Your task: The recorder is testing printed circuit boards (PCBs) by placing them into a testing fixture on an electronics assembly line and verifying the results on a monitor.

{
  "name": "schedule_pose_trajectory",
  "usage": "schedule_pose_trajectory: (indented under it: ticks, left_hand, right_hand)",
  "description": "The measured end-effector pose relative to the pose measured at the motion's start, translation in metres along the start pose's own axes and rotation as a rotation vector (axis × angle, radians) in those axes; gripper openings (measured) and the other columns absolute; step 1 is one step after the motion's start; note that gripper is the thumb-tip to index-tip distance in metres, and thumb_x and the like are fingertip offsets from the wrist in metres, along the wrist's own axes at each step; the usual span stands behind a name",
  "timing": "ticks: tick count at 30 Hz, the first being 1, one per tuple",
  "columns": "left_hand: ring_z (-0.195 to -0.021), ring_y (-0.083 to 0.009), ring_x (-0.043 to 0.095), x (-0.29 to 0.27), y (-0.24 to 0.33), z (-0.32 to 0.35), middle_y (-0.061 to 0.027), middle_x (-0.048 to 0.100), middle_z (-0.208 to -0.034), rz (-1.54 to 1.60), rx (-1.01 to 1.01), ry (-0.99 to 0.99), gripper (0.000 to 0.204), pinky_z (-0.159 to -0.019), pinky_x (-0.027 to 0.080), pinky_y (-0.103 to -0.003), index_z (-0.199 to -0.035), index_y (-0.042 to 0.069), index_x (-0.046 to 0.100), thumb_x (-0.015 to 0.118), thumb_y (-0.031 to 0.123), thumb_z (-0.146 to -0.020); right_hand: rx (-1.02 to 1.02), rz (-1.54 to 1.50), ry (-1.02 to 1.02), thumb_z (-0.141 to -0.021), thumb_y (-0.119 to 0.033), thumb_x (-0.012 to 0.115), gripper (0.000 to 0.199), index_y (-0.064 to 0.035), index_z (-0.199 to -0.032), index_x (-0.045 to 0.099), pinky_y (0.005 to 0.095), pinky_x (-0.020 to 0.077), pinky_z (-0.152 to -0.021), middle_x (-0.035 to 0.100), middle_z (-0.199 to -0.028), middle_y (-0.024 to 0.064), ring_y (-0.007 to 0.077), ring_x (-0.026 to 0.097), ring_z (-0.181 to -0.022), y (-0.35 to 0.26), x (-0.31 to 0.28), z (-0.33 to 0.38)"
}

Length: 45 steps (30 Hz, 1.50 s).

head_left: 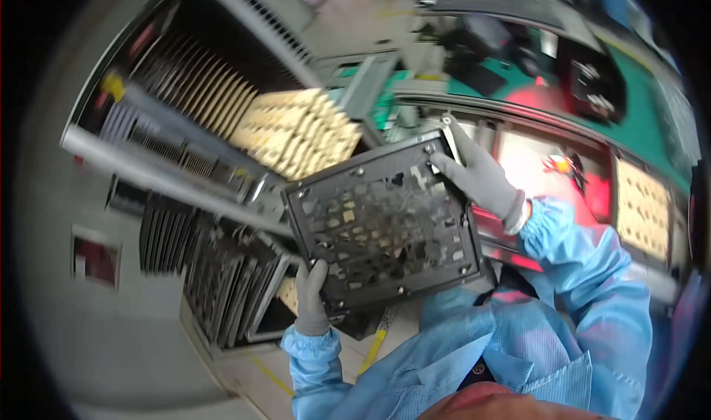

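A black rectangular frame-like pallet [392, 220] with many irregular cut-outs and small screws round its rim is held tilted in front of my body. My left hand [312, 294], in a grey glove, grips its lower left edge with the thumb on top. At the upper right corner my right hand [481, 175], also gloved in grey, is closed on the rim. The fingers under the pallet are hidden. Just beyond its far left edge lies a stack of cream-coloured boards [296, 131] with rows of cut-outs.
Left of me stands a slotted rack [200, 87] with a metal rail [170, 175] across it. Several black pallets [229, 294] lean upright below. On the right, a red-lit conveyor [526, 161] carries a cream board [643, 209], beside a green bench [644, 87].
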<state>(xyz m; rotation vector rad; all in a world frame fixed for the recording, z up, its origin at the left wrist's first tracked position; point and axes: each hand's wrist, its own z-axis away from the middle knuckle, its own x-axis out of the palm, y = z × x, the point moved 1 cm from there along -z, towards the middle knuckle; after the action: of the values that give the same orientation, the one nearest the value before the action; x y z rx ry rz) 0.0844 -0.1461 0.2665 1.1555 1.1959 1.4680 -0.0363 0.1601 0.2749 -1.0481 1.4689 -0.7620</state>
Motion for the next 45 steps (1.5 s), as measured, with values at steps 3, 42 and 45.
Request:
schedule_pose_trajectory:
  ticks: [3,42,45]
  left_hand:
    - [-0.093,-0.0138,0.059,0.059,-0.003,-0.059,-0.0070,0.060,-0.108,-0.018,-0.113,-0.273,0.035,-0.079,0.048,-0.027,-0.124,0.000,0.050,0.050,0.018,-0.094]
    - [-0.101,-0.0266,0.058,0.086,0.108,-0.212,-0.0105,0.065,-0.086,-2.088,1.017,0.314,0.010,-0.113,0.022,-0.051,-0.070,0.007,0.065,0.061,0.012,-0.078]
    - [-0.086,-0.0230,0.057,0.104,0.099,-0.205,-0.0089,0.057,-0.073,-2.053,1.398,0.168,0.007,-0.113,0.026,-0.048,-0.071,0.004,0.065,0.059,0.003,-0.074]
  right_hand:
    - [0.052,-0.208,0.169,-0.092,-0.039,0.060,0.076,-0.0001,-0.146,0.023,0.0280,0.0364,-0.101,0.056,-0.124,0.0114,0.0156,0.052,-0.112,0.059,-0.049,0.002]
    - [-0.122,-0.109,0.370,-0.096,-0.014,0.051,0.037,-0.0001,-0.130,0.051,0.0292,0.0394,-0.100,0.054,-0.130,0.0110,0.0166,0.050,-0.118,0.047,-0.105,0.046]
    - [-0.063,-0.233,0.180,-0.096,-0.015,0.051,0.034,0.0021,-0.125,0.055,0.0283,0.0413,-0.097,0.060,-0.119,0.0090,0.0143,0.055,-0.111,0.045,-0.085,0.051]
